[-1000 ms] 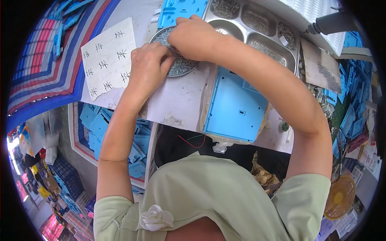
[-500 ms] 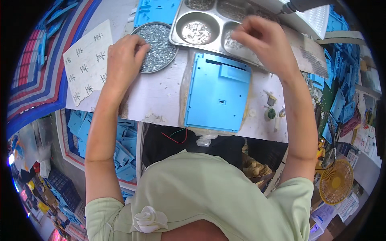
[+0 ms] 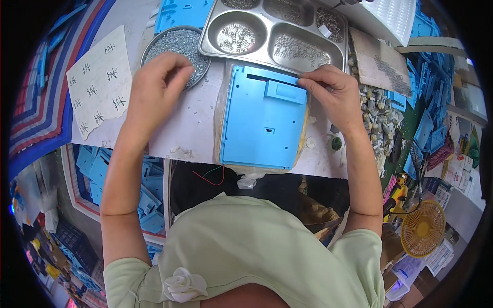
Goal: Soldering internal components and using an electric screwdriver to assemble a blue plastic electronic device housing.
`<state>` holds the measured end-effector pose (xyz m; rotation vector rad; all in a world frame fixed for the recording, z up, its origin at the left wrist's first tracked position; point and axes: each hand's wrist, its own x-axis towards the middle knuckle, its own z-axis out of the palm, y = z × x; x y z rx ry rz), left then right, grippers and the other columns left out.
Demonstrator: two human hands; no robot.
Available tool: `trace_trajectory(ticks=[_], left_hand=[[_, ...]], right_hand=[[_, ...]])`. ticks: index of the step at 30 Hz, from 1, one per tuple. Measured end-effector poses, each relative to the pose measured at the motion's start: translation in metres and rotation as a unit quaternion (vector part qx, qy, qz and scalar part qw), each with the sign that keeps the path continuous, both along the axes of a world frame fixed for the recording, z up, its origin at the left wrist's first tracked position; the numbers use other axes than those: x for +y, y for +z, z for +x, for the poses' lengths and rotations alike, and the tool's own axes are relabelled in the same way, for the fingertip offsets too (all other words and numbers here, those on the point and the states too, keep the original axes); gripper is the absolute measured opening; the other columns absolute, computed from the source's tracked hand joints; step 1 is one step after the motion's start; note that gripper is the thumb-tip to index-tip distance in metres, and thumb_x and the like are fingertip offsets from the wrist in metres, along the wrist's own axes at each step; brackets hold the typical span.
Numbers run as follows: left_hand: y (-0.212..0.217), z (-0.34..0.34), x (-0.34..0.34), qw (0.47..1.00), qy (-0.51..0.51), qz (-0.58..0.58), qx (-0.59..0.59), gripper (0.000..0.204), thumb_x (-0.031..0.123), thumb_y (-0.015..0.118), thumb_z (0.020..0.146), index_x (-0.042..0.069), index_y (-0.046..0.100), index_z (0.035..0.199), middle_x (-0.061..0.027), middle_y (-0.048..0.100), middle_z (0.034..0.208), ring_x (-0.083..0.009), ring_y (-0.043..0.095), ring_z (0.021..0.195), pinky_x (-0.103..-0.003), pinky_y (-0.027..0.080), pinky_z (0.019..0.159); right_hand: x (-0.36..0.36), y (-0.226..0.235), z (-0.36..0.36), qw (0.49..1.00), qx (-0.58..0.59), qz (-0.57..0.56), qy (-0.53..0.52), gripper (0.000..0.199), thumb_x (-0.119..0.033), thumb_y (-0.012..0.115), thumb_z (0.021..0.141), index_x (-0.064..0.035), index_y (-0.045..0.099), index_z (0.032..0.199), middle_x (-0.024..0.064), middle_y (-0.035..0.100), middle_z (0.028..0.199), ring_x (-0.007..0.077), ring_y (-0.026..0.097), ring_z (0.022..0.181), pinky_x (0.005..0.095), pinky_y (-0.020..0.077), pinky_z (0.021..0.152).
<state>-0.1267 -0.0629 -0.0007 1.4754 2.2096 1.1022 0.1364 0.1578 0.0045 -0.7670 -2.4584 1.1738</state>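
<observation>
Two hands work over a pale, scuffed counter (image 3: 190, 128). The left hand (image 3: 154, 84) pinches its grip shut beside a round dish of small metal screws (image 3: 172, 43). The right hand (image 3: 331, 92) grips the far edge of a flat blue plastic panel (image 3: 262, 123) near the counter's front edge.

A: State the work surface.
B: A pale grey desk (image 3: 190, 128), scuffed, evenly lit from above, with no hard shadows.

A: State the surroundings on the left.
B: A striped woven mat (image 3: 36, 102) in blue, red and white runs beside the desk. Below it stand crates of blue plastic parts (image 3: 138, 190).

A: And on the right?
B: More blue plastic parts (image 3: 436, 102) are piled there. A small yellow fan (image 3: 422, 228) sits low on the cluttered floor.
</observation>
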Motion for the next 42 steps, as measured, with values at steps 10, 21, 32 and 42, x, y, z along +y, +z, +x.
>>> trace_trajectory(ticks=[10,21,32,42], left_hand=[[0.019,0.017,0.032,0.980,-0.170,-0.079,-0.066,0.016,0.013,0.075,0.087,-0.002,0.069,0.089,-0.0071,0.063,0.071,-0.0161,0.058,0.065,-0.031,0.046,0.062],[0.050,0.018,0.070,0.940,-0.232,-0.224,0.109,0.012,0.009,0.074,0.081,-0.002,0.070,0.081,-0.0186,0.068,0.075,-0.0316,0.066,0.069,-0.040,0.053,0.068],[0.064,0.027,0.089,0.908,-0.216,-0.347,0.093,0.016,0.012,0.078,0.082,-0.002,0.070,0.079,-0.0174,0.067,0.073,-0.0275,0.067,0.068,-0.039,0.052,0.067],[0.031,0.061,0.024,0.979,-0.197,0.019,0.044,0.020,0.015,0.083,0.080,0.005,0.066,0.081,-0.0050,0.060,0.076,-0.0214,0.057,0.069,-0.037,0.043,0.068]], right_hand=[[0.011,0.006,-0.001,0.999,-0.039,-0.018,0.023,0.017,-0.011,0.080,0.086,0.0010,0.080,0.098,0.0095,0.076,0.084,0.0148,0.068,0.077,0.0281,0.0533,0.073],[-0.001,0.017,0.024,0.997,0.052,0.014,-0.054,0.016,-0.009,0.077,0.089,0.0013,0.077,0.101,0.0074,0.076,0.087,0.0131,0.069,0.079,0.0280,0.0541,0.076],[-0.037,0.002,0.038,0.995,0.082,-0.038,-0.052,0.012,-0.007,0.081,0.084,-0.0009,0.080,0.095,0.0064,0.074,0.082,0.0143,0.065,0.075,0.0278,0.0507,0.069],[-0.069,-0.022,0.035,0.990,0.127,0.059,-0.026,0.019,-0.006,0.086,0.075,-0.0063,0.082,0.093,0.0049,0.066,0.073,0.0176,0.059,0.070,0.0314,0.0475,0.063]])
